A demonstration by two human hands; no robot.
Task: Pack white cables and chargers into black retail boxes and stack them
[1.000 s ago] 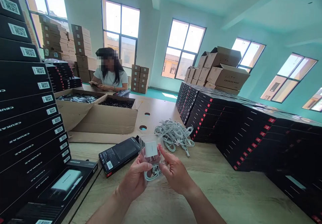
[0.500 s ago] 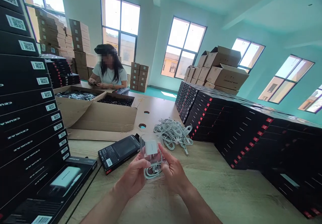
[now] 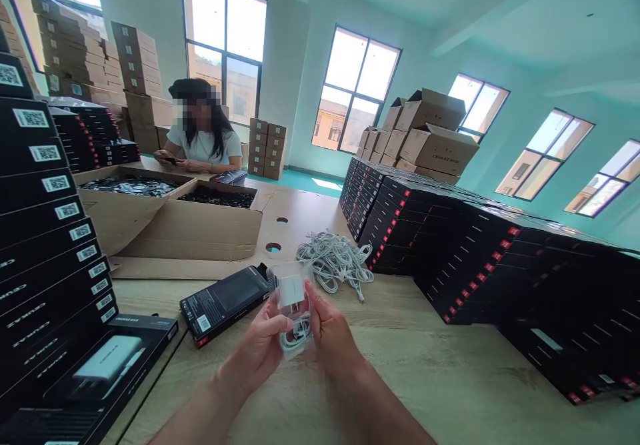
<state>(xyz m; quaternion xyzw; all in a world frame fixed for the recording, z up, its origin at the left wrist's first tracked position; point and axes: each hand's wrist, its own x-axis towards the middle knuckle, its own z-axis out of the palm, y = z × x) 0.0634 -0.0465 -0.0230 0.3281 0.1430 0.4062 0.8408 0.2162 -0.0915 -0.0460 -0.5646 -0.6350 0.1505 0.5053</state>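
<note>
Between my two hands is a clear plastic tray (image 3: 273, 278) holding a white charger (image 3: 291, 290) at its top and a coiled white cable (image 3: 295, 341) below. My left hand (image 3: 263, 335) grips the tray's left side, thumb across its front. On the right edge, my right hand (image 3: 330, 321) is closed with its fingers against the plastic. Behind the tray lies a tangled heap of white cables (image 3: 335, 261). A black box (image 3: 225, 301) rests on the table to the left, its far end flap raised.
Tall stacks of black boxes stand at left (image 3: 45, 231) and right (image 3: 450, 251). An open black box with a white charger (image 3: 107, 358) lies at lower left. Cardboard cartons (image 3: 200, 231) hold small parts. A co-worker (image 3: 203, 131) sits across the table (image 3: 400, 378).
The view has shifted slightly to the right. The cable's right-hand loop, which stood out by my right fingers, now sits lower inside the tray. Both hands keep hold.
</note>
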